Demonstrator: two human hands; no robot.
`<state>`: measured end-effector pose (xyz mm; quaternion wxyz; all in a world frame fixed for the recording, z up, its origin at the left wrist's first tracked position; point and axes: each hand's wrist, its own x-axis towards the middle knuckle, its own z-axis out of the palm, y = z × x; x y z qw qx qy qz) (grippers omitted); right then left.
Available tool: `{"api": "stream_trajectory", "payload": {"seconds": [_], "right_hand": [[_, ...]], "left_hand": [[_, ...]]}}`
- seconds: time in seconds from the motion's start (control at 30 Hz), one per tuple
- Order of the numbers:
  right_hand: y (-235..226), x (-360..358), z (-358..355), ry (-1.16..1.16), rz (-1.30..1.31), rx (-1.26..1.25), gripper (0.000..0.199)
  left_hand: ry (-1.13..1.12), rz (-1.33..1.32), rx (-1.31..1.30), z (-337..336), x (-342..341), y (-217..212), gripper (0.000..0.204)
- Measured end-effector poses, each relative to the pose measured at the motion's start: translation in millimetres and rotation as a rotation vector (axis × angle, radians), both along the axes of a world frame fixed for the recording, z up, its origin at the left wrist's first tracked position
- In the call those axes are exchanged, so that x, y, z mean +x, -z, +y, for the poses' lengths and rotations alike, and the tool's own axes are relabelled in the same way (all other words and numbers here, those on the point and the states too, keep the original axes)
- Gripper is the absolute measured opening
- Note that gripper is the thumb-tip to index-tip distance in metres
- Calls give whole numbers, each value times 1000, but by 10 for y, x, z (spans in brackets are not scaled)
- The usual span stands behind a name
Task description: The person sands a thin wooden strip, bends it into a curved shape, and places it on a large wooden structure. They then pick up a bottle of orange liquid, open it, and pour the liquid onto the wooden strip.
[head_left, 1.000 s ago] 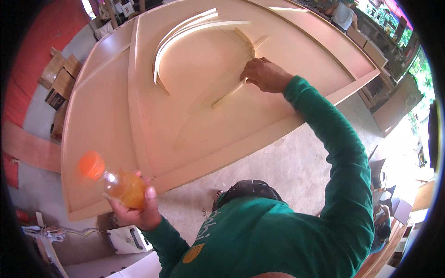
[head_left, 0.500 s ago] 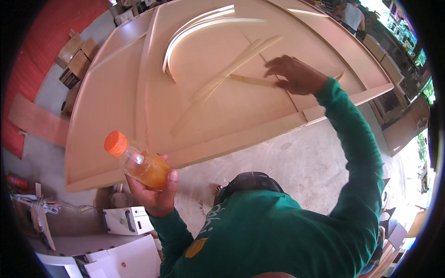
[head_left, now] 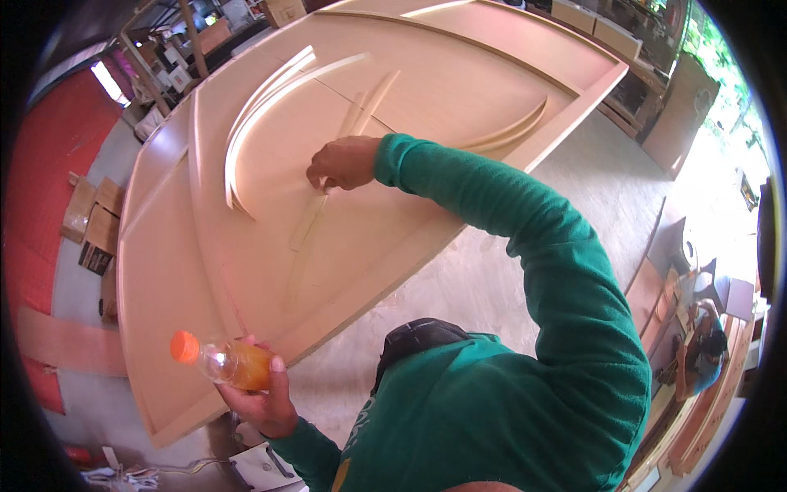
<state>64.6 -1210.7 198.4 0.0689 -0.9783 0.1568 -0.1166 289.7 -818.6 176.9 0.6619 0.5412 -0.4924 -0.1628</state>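
straight pale strips [head_left: 379, 100] lie on the framed panel [head_left: 164, 279], apparently pinched mid-length for balance in the right hand's closed grip [head_left: 343, 161], while the left hand [head_left: 266, 407] wraps a tilted bottle [head_left: 246, 365] well clear.

clear glossy plastic bottle [head_left: 248, 366] with orange plastic cap [head_left: 185, 348], smooth low-sheen pale-tan wooden panel [head_left: 262, 271], thin curved pale strips [head_left: 232, 156] with bright smooth faces, matt green cloth sleeve [head_left: 566, 258], matt brown cardboard boxes [head_left: 100, 226]

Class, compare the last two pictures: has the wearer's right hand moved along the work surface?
Yes: the right hand has moved left, closer to the long raised rib on that side.
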Motion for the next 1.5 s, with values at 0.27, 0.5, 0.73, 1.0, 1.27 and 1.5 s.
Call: {"api": "stream_trajectory", "payload": {"seconds": [0.27, 0.5, 0.73, 1.0, 1.27, 1.5], "right_hand": [[-71, -491, -393, 319, -139, -398, 41], [-750, -1895, 21, 403, -41, -184, 41], [-138, -3032, 543, 466, -133, 41, 33], [113, -2954, 633, 411, -345, -60, 25], [28, -3010, 684, 434, -332, -278, 14], [-9, -3047, 623, 528, -129, -126, 17]], "left_hand": [[156, -475, 162, -722, -212, -426, 79], [273, -491, 211, -1307, -625, -398, 71], [160, -564, 197, -1617, -972, -213, 73], [108, -499, 198, -1571, -1167, -123, 74], [-171, -401, 255, -1160, -1369, -62, 109], [-190, -319, 182, -708, -1521, -183, 88]]}}
